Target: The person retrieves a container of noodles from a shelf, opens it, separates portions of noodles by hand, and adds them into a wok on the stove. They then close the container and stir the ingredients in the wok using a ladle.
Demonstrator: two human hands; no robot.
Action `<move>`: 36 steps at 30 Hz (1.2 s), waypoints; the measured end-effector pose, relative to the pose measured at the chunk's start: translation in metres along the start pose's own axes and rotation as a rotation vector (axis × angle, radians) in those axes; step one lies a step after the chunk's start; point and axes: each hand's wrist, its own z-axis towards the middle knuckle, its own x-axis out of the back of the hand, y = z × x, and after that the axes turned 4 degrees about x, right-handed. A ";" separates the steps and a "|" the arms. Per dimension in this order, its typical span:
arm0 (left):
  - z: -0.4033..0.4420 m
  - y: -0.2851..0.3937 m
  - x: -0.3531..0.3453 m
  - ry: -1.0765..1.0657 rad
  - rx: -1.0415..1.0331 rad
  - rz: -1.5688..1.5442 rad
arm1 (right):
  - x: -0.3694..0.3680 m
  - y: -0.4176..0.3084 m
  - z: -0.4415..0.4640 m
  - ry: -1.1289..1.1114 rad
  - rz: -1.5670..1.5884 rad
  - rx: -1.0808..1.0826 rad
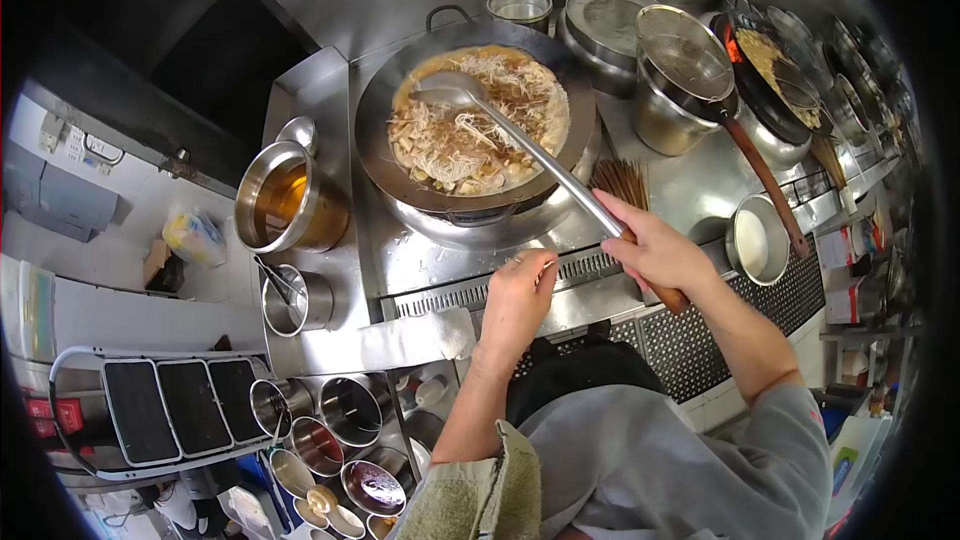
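Note:
My right hand (655, 248) is closed around the wooden handle of a long metal ladle (540, 153). The ladle's bowl rests in a wide dark wok (375, 155) on the stove, over brown broth with pale shreds and chunks (480, 130). Near the front edge of the stove, my left hand (518, 292) is closed with its fingers curled in. Whatever it may hold is hidden. A bamboo wok brush (622, 183) lies right of the wok, just beyond my right hand.
On the left stand a pot of amber liquid (275, 202) and a small pot with utensils (297, 298). A strainer (685, 52) sits on a tall pot (672, 125) at right, beside a second wok (772, 75). Several sauce containers (318, 445) are low on the left.

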 end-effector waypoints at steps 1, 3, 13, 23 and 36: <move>-0.001 0.001 -0.003 0.003 0.026 -0.013 | -0.002 0.004 0.005 0.008 0.005 0.003; -0.002 0.005 -0.011 0.005 0.043 -0.028 | 0.000 0.011 0.015 0.078 -0.227 0.056; -0.035 0.016 -0.055 -0.654 0.128 0.253 | 0.013 0.057 0.026 0.192 -0.657 0.268; -0.087 0.114 -0.257 -0.611 -0.547 0.199 | 0.091 0.093 -0.218 0.234 -0.404 0.634; -0.163 0.443 -0.618 -1.572 -0.903 -0.218 | 0.221 0.310 -0.730 1.569 -0.104 -0.039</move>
